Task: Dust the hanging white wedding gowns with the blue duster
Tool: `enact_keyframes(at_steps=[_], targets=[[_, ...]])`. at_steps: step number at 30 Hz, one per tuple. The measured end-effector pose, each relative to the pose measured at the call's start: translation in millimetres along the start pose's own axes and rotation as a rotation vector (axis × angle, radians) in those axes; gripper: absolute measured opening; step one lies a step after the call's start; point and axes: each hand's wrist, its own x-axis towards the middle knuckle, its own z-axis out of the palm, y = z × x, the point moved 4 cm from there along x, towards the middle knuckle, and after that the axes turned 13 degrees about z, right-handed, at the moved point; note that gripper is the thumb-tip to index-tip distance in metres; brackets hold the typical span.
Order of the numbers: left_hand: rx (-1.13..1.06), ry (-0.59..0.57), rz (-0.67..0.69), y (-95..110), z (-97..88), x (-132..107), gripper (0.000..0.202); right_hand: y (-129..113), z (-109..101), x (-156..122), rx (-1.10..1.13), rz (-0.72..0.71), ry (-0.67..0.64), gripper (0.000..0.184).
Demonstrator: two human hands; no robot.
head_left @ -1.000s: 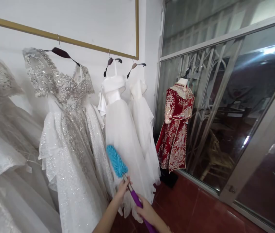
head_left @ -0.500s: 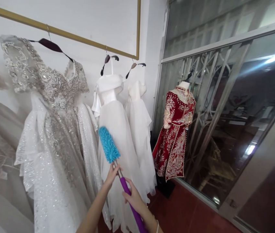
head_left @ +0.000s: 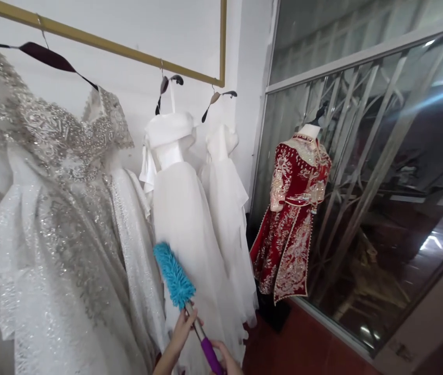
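Two hands hold a duster (head_left: 174, 275) before hanging white dresses. The left hand (head_left: 184, 328) pinches the metal rod just below the blue head; the right hand (head_left: 225, 363) wraps the purple handle at the bottom edge. A red dress (head_left: 295, 208) stands beside the window.

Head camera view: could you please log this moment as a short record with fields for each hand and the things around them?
Left hand: fingers on the duster's shaft, just below the head
Right hand: grips the purple handle
Duster: blue fluffy head, tilted up-left, in front of a white gown
Left of it: beaded silver gown
Rail: gold, bears the hangers
Right: red embroidered outfit on a mannequin by the window
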Motion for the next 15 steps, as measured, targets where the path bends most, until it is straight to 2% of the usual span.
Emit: enact_keyframes(at_steps=[5,8,11,13,15], targets=[[0.036,0.156,0.280,102.3,5.5,15.7,0.070,-81.2,-17.7,-23.6,0.102,-0.192,-0.046,0.057],[0.015,0.185,0.373,139.2,12.6,20.0,0.067,-107.0,-27.2,-28.1,0.133,-0.249,-0.064,0.056],[0.028,0.174,0.374,144.8,21.7,22.7,0.068,-100.5,-31.8,-20.2,0.148,-0.281,-0.061,0.058],[0.049,0.177,0.328,129.6,28.7,22.8,0.071,-80.6,-33.9,-10.8,0.144,-0.263,-0.060,0.060],[0.065,0.203,0.257,101.6,36.2,19.6,0.077,-54.3,-38.6,0.5,0.128,-0.179,-0.079,0.060]])
